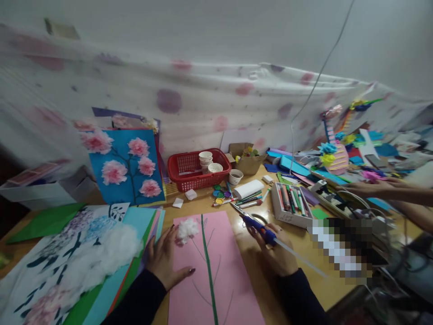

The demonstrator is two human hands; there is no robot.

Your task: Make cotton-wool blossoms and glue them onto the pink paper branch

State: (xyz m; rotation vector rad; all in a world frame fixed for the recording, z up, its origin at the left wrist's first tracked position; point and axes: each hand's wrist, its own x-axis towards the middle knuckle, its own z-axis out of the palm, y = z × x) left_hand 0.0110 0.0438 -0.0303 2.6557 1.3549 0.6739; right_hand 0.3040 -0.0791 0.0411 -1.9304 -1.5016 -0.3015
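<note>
As I look down through the head camera, I have the left hand spread wide over the left edge of the pink sheet, holding nothing I can see, fingertips by a white cotton tuft; contact I cannot tell. My right hand is wrapped around a blue glue gun beside the sheet. Past that I see the box of markers, then a red basket holding paper cups.

The left hand lies palm down, thumb spread wide. The right hand is curled in a grip.
</note>
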